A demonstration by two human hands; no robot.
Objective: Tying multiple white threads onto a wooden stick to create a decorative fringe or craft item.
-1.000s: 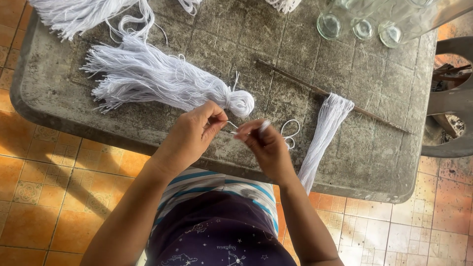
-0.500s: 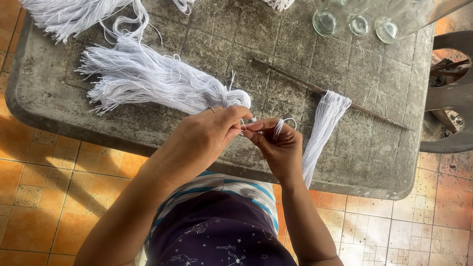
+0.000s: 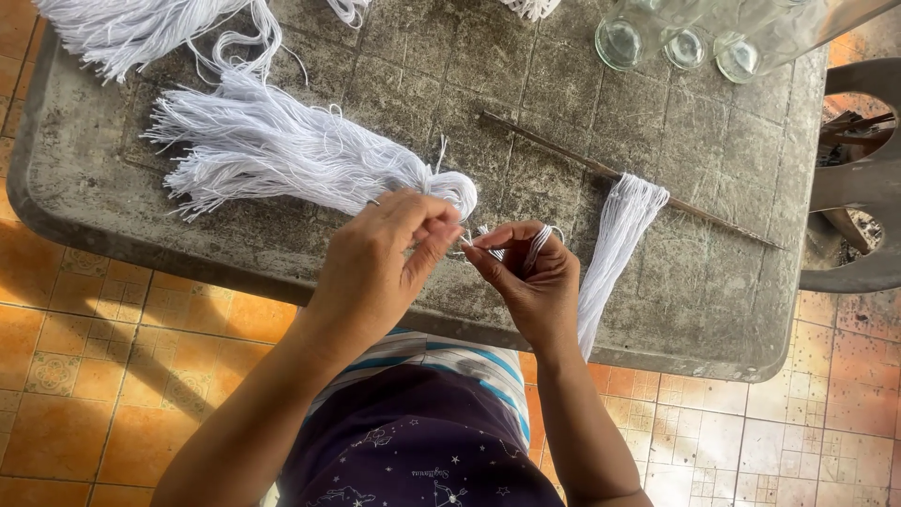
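Tying step, I judge. My left hand (image 3: pixel 380 258) pinches a white string (image 3: pixel 474 238) near the tassel (image 3: pixel 282 155); my right hand (image 3: pixel 526 277) holds it looped around fingers. Next needs a steady pull.

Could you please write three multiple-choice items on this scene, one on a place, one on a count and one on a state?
1. Where does the thin stick lie? A on the table; B on the floor; C in a bottle.
2. How many glass bottles show? A one; B three; C six.
3. What is the right hand doing? A lying flat; B pinching white thread; C gripping a bottle.

A: it rests on the grey table. B: three round bases. C is wrong; B: thread loops over its fingers, facing the left hand.
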